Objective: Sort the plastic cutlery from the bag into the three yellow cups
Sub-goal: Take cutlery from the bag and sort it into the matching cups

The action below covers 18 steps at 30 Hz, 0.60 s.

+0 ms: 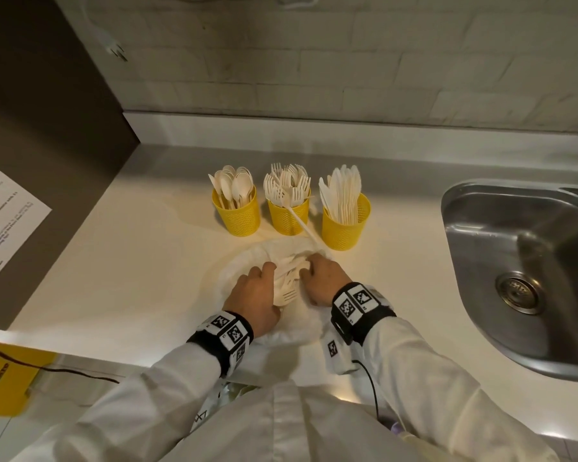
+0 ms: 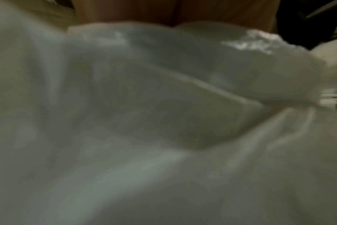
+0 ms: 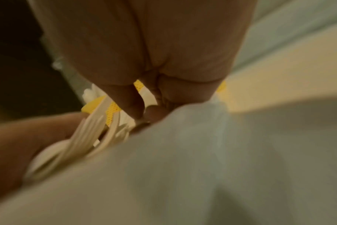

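White counter (image 1: pixel 121 261) under a tiled wall, steel sink (image 1: pixel 521 271) at its right edge: cutlery sorting well along.

Three yellow cups stand in a row toward the back of the counter: the spoon cup (image 1: pixel 237 213), the fork cup (image 1: pixel 289 213) and the knife cup (image 1: pixel 346 223), all quite full. The white bag (image 1: pixel 234 278) lies crumpled near the front edge, probably spread so the last pieces can be reached. The left hand (image 1: pixel 256 300) curls its fingers round a bundle of forks (image 1: pixel 286 291), tines toward the person. The right hand (image 1: pixel 324 280) has its fingers bent down into the bag, thumb and fingertip (image 3: pixel 154 112) pressed together, apparently on a piece; one long utensil (image 1: pixel 302 225) juts up toward the fork cup.
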### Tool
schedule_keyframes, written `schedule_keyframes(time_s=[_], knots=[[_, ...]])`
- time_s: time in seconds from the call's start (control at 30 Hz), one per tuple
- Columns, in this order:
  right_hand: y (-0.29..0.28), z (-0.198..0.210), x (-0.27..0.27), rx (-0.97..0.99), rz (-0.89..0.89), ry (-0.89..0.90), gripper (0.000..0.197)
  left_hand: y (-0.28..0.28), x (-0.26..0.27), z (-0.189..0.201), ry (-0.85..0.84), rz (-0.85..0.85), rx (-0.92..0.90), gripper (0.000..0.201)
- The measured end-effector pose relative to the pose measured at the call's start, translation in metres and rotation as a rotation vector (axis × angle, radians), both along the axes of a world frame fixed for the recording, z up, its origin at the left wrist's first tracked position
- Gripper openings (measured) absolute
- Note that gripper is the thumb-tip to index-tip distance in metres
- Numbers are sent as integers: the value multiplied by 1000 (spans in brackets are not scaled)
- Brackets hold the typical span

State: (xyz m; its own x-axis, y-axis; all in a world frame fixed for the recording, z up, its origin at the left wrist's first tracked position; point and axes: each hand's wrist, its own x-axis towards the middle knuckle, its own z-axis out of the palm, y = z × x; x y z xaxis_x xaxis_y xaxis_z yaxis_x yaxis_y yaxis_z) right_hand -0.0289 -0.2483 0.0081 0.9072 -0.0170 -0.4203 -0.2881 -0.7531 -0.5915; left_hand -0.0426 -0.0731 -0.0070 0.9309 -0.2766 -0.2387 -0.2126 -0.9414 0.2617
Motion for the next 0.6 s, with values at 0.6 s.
schedule_keyframes(time_s=[0.6], knots=[[-13, -2, 10, 541, -277, 158, 25, 19, 16, 14, 209, 120, -374, 76]])
